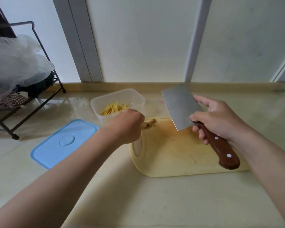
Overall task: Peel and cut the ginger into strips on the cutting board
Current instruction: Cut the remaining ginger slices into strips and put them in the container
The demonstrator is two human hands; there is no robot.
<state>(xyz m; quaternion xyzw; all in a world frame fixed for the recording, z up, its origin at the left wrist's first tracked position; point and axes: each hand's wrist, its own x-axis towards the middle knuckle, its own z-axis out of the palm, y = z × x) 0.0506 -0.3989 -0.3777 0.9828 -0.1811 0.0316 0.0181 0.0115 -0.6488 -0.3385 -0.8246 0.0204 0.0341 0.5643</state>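
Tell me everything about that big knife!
The knife has a broad, rectangular grey metal blade and a reddish-brown wooden handle with two pale rivets. The right hand grips it where handle meets blade, one finger stretched along the blade. It is held tilted over the yellow cutting board, blade pointing away.

We saw the cutting board lying on the bench, the ginger at its far left corner and the cleaver above its right half. Behind the board's left end stood the container with strips in it; its lid lay left of the board, a rack farther left.
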